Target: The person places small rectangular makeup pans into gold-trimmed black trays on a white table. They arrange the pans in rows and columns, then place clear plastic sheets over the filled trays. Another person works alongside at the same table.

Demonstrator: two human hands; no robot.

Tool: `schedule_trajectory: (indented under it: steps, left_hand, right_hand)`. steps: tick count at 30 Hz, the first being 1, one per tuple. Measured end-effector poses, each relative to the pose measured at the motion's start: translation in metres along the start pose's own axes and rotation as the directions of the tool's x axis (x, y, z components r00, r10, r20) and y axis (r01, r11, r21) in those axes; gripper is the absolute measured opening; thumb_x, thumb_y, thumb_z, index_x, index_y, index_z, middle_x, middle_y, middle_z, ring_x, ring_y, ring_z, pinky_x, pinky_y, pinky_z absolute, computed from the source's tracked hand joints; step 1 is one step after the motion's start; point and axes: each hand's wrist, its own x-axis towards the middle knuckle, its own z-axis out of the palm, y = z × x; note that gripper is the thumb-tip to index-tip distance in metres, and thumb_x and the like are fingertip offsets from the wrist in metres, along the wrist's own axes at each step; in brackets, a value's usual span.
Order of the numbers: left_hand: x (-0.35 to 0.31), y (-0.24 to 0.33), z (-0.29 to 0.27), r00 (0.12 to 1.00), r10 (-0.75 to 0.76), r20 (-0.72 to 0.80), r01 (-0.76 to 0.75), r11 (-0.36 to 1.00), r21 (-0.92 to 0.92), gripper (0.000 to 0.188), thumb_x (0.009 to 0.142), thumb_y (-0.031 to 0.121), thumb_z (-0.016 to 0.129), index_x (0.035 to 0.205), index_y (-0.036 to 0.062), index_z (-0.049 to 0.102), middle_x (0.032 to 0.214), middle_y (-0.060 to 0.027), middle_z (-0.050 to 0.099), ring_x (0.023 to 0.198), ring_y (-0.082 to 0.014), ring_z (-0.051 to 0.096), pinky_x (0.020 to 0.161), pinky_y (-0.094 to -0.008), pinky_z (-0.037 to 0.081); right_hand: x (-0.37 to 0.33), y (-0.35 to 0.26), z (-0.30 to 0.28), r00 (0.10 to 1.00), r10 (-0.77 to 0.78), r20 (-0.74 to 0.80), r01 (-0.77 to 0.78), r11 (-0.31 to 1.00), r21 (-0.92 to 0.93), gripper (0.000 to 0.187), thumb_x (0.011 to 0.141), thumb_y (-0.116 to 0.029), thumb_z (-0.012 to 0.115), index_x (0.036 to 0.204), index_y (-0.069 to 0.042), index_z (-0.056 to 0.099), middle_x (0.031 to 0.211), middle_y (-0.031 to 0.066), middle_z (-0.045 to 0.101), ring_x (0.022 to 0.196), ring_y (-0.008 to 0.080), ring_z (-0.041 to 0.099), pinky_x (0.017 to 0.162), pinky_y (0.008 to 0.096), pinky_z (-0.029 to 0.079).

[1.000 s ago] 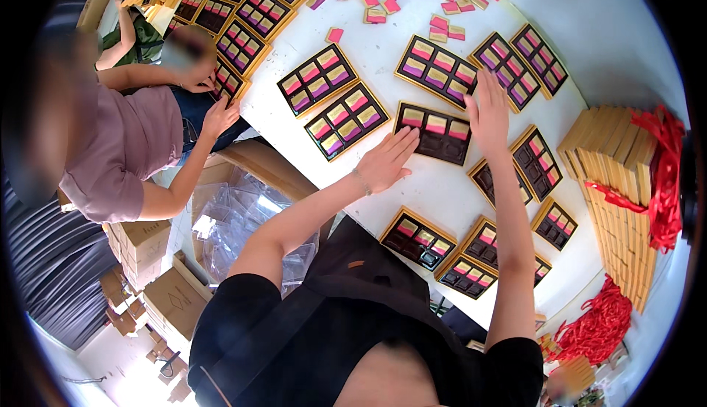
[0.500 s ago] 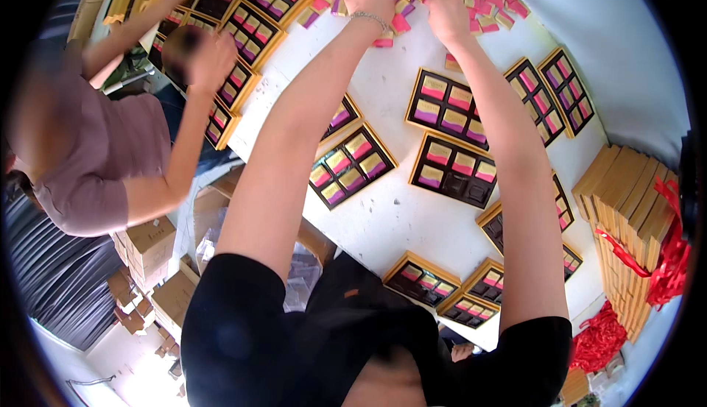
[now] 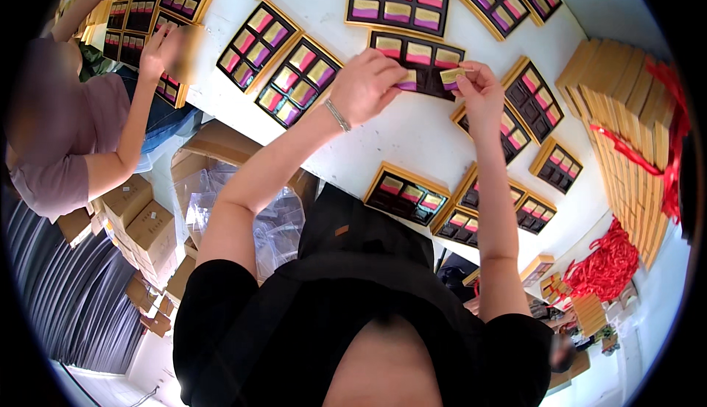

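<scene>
A gold-edged box with dark compartments lies flat between my hands, gold-and-pink wrapped squares along its far row. At its near left compartment, my left hand has its fingertips closed on a gold-and-purple wrapped square. My right hand pinches another gold-and-purple square between thumb and fingers, over the box's near right corner. Just behind lies a full box of six squares. Two more filled boxes, a nearer one and a farther one, lie left of my left hand.
Several partly filled boxes lie along the white table's near edge and right side. Stacked wooden-coloured boxes and red ribbon stand at the right. A co-worker's hand is among boxes at the left.
Both hands have come back from the pile of wrapped squares to the partly filled box, each with a square at its fingertips. The view has shifted; the pile is mostly out of sight.
</scene>
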Motion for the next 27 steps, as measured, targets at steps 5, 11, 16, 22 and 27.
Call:
schedule_trajectory:
  steps: [5, 11, 16, 22, 27]
  left_hand:
    - [-0.007, 0.015, 0.031, 0.997, -0.025, -0.079, 0.037, 0.987, 0.153, 0.032, 0.066, 0.007, 0.076, 0.097, 0.0094, 0.069, 0.098, -0.0024, 0.068, 0.092, -0.0235, 0.059, 0.079, -0.0358, 0.049]
    - [-0.007, 0.012, 0.044, 0.994, -0.021, -0.105, 0.040, 0.983, 0.180, 0.026, 0.071, 0.010, 0.073, 0.097, 0.0098, 0.069, 0.102, -0.0018, 0.068, 0.094, -0.0229, 0.059, 0.079, -0.0359, 0.048]
    - [-0.025, 0.024, 0.050, 0.999, -0.017, 0.028, 0.005, 0.915, 0.404, 0.042, 0.081, 0.023, 0.066, 0.120, 0.0097, 0.059, 0.133, -0.0058, 0.054, 0.123, -0.0249, 0.048, 0.098, -0.0478, 0.040]
    - [-0.031, 0.025, 0.057, 0.928, -0.148, 0.342, -0.066, 0.838, 0.542, 0.070, 0.087, 0.038, 0.056, 0.147, 0.0094, 0.033, 0.157, -0.0063, 0.023, 0.144, -0.0216, 0.022, 0.108, -0.0652, 0.016]
    - [-0.043, 0.026, 0.055, 0.965, -0.059, 0.256, -0.065, 0.890, 0.451, 0.062, 0.088, 0.031, 0.055, 0.143, 0.0071, 0.039, 0.153, -0.0093, 0.031, 0.144, -0.0220, 0.024, 0.111, -0.0620, 0.016]
  right_hand:
    - [-0.012, 0.022, 0.003, 0.958, -0.171, -0.232, 0.108, 0.960, -0.260, 0.016, 0.082, -0.007, 0.068, 0.095, 0.001, 0.063, 0.080, 0.0061, 0.066, 0.071, 0.0120, 0.061, 0.069, 0.0256, 0.050]
    - [-0.011, 0.032, 0.005, 0.973, -0.163, -0.165, 0.126, 0.968, -0.216, 0.018, 0.081, -0.008, 0.069, 0.096, 0.000, 0.064, 0.083, 0.0076, 0.066, 0.073, 0.0149, 0.062, 0.069, 0.0283, 0.050]
    - [-0.028, 0.021, 0.008, 0.888, -0.457, -0.058, 0.332, 0.721, -0.608, 0.029, 0.085, -0.013, 0.066, 0.111, -0.002, 0.062, 0.119, 0.0141, 0.060, 0.109, 0.0279, 0.058, 0.091, 0.0387, 0.047]
    - [-0.054, 0.043, 0.015, 0.794, -0.482, 0.370, 0.509, 0.195, -0.838, 0.060, 0.088, -0.033, 0.059, 0.138, -0.001, 0.043, 0.147, 0.0132, 0.039, 0.138, 0.0301, 0.034, 0.111, 0.0543, 0.026]
    - [-0.064, 0.038, 0.016, 0.819, -0.398, 0.414, 0.487, 0.100, -0.868, 0.064, 0.086, -0.034, 0.061, 0.138, -0.002, 0.043, 0.148, 0.0129, 0.037, 0.139, 0.0268, 0.032, 0.112, 0.0553, 0.022]
